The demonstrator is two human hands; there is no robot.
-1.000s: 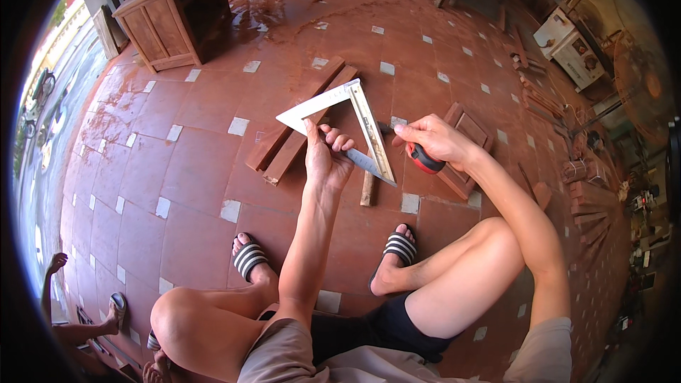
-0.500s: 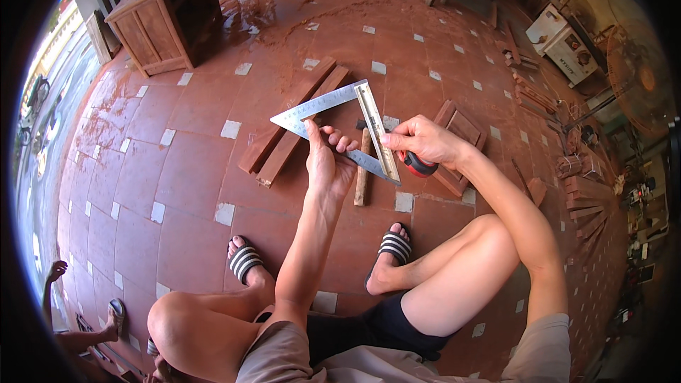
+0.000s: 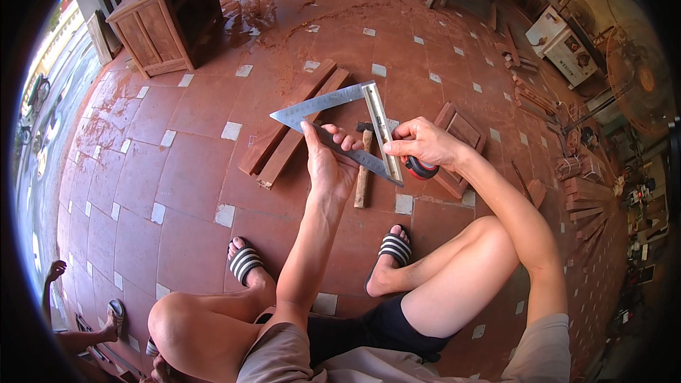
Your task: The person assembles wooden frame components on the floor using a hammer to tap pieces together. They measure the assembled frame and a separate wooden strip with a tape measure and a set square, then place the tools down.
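A metal triangular square [image 3: 319, 104] with a pale, thick-edged fence is held up above the floor. My left hand [image 3: 330, 163] grips its lower arm, thumb on the near face and fingers curled through the opening. My right hand [image 3: 425, 145] is closed, with thumb and forefinger pinching the fence. Just under that hand shows a black and red tape measure [image 3: 423, 168]; I cannot tell whether the curled fingers hold it or it lies behind them. Below the square, a hammer [image 3: 362, 177] with a wooden handle lies on the floor, partly covered by it.
Two long wooden bars [image 3: 284, 154] lie left of the hammer, and a framed wooden panel [image 3: 462, 136] lies to the right. A wooden cabinet [image 3: 152, 35] stands far left. Stacked wood pieces [image 3: 585, 202] and a standing fan [image 3: 642, 81] are at right. Another person's foot [image 3: 113, 320] shows lower left.
The square has tilted slightly and shifted a little right and down, so its face looks darker and its markings fainter. Both hands keep hold of it.
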